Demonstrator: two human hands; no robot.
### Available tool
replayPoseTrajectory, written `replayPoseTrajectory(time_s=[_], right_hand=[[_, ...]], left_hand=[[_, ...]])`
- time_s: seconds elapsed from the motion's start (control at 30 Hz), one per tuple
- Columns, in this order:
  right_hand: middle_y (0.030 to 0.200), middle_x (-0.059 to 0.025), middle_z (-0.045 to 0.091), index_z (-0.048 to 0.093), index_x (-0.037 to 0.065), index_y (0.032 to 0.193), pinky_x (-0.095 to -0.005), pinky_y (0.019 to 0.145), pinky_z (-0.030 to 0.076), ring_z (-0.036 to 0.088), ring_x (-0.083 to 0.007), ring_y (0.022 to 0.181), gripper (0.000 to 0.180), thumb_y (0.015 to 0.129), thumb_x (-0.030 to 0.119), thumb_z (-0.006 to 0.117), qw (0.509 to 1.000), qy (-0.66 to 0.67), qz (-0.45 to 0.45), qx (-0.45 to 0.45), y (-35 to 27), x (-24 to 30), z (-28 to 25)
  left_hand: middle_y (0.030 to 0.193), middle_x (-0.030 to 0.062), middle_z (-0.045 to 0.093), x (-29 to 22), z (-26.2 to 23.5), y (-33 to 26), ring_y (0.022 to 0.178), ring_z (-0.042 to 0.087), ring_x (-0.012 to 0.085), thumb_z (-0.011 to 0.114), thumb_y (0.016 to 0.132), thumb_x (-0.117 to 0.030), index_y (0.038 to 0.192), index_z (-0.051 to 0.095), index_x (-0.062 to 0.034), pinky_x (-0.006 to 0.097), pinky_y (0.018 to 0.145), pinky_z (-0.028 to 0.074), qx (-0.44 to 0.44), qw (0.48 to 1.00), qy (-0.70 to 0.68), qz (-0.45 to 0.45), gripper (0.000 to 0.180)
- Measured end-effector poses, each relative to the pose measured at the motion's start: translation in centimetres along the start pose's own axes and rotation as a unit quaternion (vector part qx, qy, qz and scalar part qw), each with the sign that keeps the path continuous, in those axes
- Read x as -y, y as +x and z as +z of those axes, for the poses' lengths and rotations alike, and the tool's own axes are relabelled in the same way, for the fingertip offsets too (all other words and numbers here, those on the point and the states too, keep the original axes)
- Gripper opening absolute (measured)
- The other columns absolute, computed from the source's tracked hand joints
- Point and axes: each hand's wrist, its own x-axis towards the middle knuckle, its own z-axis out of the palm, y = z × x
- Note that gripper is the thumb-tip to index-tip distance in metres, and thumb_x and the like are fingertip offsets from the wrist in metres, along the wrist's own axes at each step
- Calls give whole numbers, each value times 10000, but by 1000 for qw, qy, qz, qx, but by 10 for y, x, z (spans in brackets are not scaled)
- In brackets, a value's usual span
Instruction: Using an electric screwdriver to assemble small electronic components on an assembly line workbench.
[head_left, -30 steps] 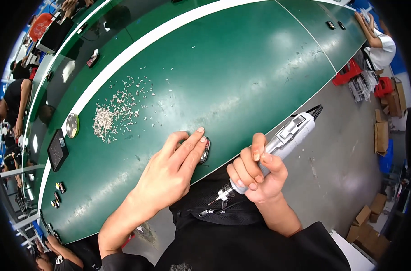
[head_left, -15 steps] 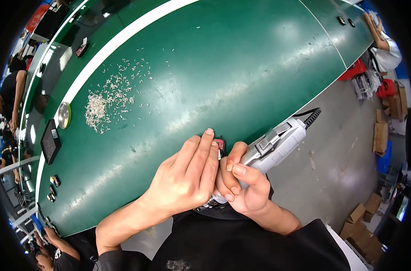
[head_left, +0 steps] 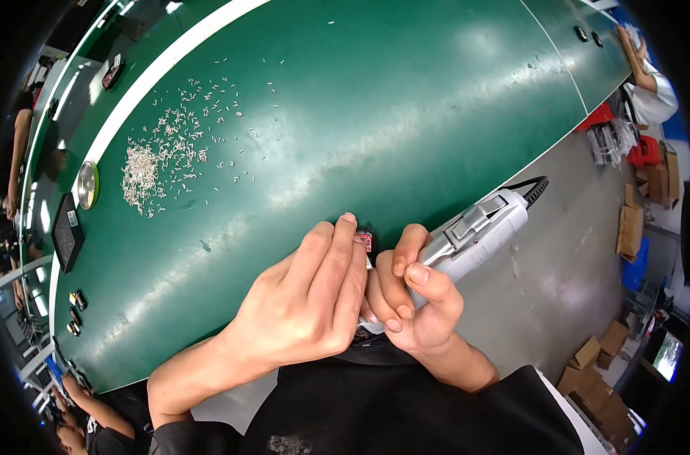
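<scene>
A grey electric screwdriver (head_left: 479, 236) lies slantwise in my right hand (head_left: 428, 307). Its fingers and thumb curl round the lower body, and the tool's tip end is hidden behind my hands. A black cord leaves its upper end. My left hand (head_left: 307, 299) is laid, fingers together, against a small black device with a red inside (head_left: 365, 241). Only the device's far end shows past the fingertips; the hand covers the rest and its own thumb. Both hands are close together at the near edge of the green table (head_left: 406, 129).
Many tiny silvery pieces lie in a heap (head_left: 141, 176) and scattered at the left. Nearby are a round dish (head_left: 88, 185), a black tray (head_left: 68, 233) and small black devices (head_left: 76, 301). Other people work at the far left and upper right. Cardboard boxes (head_left: 599, 387) stand at the right.
The view has shifted slightly, so the heap and tray appear farther left. Both hands keep their holds; the screwdriver has shifted a little to the right and upward in the picture.
</scene>
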Motion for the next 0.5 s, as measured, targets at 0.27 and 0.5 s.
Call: replayPoseTrajectory(time_s=[0.27,0.5], right_hand=[[533,-13,423,418,56,886,-320,513,434,428,-129,405,114,894,140,495,986,-107,10,123,10,60,10],[556,-2,459,437,92,910,-280,521,458,476,-113,441,178,954,253,498,925,-297,-93,216,41,100,37]], left_hand=[[981,281,631,0,-4,0,824,611,278,630,648,-2,886,638,152,312,726,547,51,998,41,17,284],[1039,278,627,-2,-4,-5,859,618,276,664,718,-6,899,646,154,312,749,546,55,998,27,10,242]])
